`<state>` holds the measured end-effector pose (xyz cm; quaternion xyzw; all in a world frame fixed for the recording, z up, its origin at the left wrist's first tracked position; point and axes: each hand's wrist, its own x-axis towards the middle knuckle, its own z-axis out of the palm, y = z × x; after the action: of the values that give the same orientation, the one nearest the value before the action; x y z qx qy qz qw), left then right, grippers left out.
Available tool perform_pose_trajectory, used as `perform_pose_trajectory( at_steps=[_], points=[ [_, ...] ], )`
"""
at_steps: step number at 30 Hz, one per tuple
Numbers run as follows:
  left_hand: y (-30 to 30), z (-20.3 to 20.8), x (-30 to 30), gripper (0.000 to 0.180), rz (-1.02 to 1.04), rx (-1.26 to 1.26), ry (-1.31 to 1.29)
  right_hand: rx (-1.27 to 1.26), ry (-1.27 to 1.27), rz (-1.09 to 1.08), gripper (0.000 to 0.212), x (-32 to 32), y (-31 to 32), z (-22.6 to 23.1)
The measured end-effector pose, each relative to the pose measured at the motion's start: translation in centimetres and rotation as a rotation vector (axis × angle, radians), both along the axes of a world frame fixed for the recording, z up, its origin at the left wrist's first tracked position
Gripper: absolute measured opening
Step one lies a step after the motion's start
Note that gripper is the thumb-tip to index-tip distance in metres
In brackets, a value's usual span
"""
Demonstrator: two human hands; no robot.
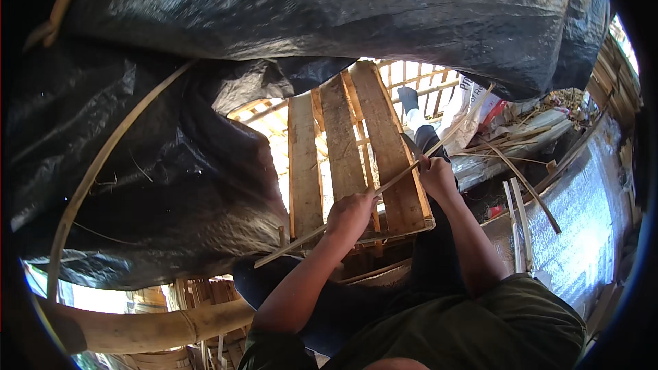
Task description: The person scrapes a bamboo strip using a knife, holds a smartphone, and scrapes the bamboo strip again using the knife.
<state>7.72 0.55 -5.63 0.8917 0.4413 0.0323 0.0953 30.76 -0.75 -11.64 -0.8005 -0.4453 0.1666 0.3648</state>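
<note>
Bamboo strip (396,179) held slantwise above the slatted wooden table (404,211), its lower end past the near left corner and its far end rising toward the upper right; the left hand (351,218) has its fingers closed around the strip, near the table's front edge; the right hand (437,177) is farther up, its fingers curled narrowly around a knife (410,145) whose dark blade meets or nearly meets the strip, though the handle is hidden; a black plastic sheet (137,185) hangs on the left and overhead; a thick bamboo pole (151,329) runs across the lower left; on the right, two pale strips (522,225) lie side by side near a silvery sheet (576,233); a white sack (467,113) sits beyond the table.
</note>
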Motion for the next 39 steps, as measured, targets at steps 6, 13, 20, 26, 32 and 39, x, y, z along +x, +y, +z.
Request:
perform_pose_trajectory(
  at_steps=[6, 13, 20, 26, 32, 39],
  points=[
    [0.1, 0.3, 0.2, 0.027, -0.037, 0.062, 0.059, 0.055, 0.062, -0.023, 0.044, -0.1, -0.1, 0.4],
    [0.9, 0.8, 1.2, 0.026, -0.021, -0.063, 0.031, -0.002, 0.269, -0.007, 0.051, -2.5, 0.6, 1.9],
    [1.7, 3.6, -0.5, 0.04, 0.107, -0.225, 0.047, -0.015, 0.228, 0.005, 0.052, -1.2, 1.2, 1.7],
    [3.5, 4.0, -4.3, 0.048, 0.256, -0.794, -0.043, -0.055, 0.09, 0.052, 0.045, -1.1, 1.3, 2.7],
    [1.9, 4.6, -3.5, 0.037, 0.095, -0.132, 0.05, -0.189, -0.015, 0.109, 0.047, 1.2, 2.1, 3.5],
    [1.7, 0.8, -3.8, 0.028, -0.002, -0.005, 0.076, -0.306, 0.15, 0.267, 0.045, -2.2, 0.9, 4.0]
  ],
)
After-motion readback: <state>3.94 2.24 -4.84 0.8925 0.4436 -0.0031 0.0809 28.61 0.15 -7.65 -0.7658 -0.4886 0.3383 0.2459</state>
